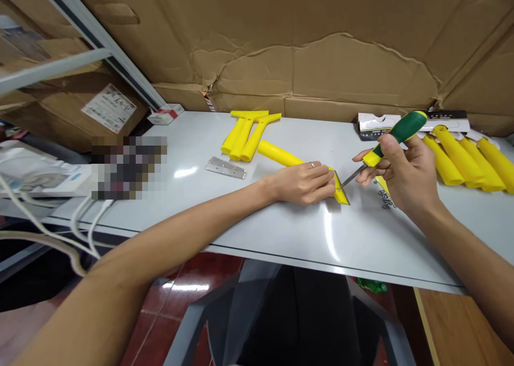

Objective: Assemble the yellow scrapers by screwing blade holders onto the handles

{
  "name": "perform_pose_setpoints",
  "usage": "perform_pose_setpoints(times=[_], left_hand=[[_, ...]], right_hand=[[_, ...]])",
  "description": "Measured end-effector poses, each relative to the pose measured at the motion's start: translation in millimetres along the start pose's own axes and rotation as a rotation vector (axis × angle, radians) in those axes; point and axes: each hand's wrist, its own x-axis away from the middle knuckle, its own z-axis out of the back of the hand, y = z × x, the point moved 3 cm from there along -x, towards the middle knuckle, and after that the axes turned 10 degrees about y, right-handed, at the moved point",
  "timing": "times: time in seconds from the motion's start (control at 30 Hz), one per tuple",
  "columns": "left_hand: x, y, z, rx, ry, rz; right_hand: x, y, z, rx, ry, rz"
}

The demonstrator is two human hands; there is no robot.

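My left hand (303, 184) is closed over a yellow plastic scraper (281, 154), pressing it against the table near its wide head. In my right hand (413, 173) is a screwdriver (405, 128) with a green and yellow handle. Its tip meets a small screw (338, 189) on the scraper's head, where a thin dark blade edge shows. A pile of small screws (386, 199) lies just under my right fingers, beside a small yellow piece (381, 183) partly hidden by them. Left of the held scraper, a clear packet of metal blades (226, 168) rests flat.
Several yellow scraper handles (241, 136) lie at the back middle, and more yellow scrapers (468, 157) at the right by black-and-white packaging (373, 125). Cardboard (321, 77) walls the back. A small box (165, 114) and white cables (84, 216) are at the left.
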Motion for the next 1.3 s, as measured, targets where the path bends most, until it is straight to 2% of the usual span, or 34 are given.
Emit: perform_pose_setpoints(times=[0.17, 0.4, 0.57, 0.83, 1.03, 1.3], left_hand=[[-1.8, 0.2, 1.5, -0.014, 0.049, -0.005], [0.7, -1.3, -1.8, 0.007, -0.013, 0.029], [-1.6, -1.8, 0.9, 0.001, 0.046, 0.019], [-5.2, -1.6, 2.8, -0.014, 0.057, 0.023], [-5.8, 0.4, 0.6, -0.025, 0.055, 0.009], [-10.0, 4.5, 4.6, -0.038, 0.028, -0.009]], right_hand=[[-1.1, 4.5, -0.2, 0.023, -0.041, -0.009], [-0.1, 1.8, 1.0, 0.004, 0.034, -0.001], [-0.5, 3.2, 0.8, 0.038, -0.029, -0.004], [1.0, 3.2, -0.1, 0.041, -0.021, 0.008], [17.7, -6.9, -3.8, 0.086, 0.105, 0.192], [4.9, -10.2, -4.7, -0.028, 0.002, 0.462]])
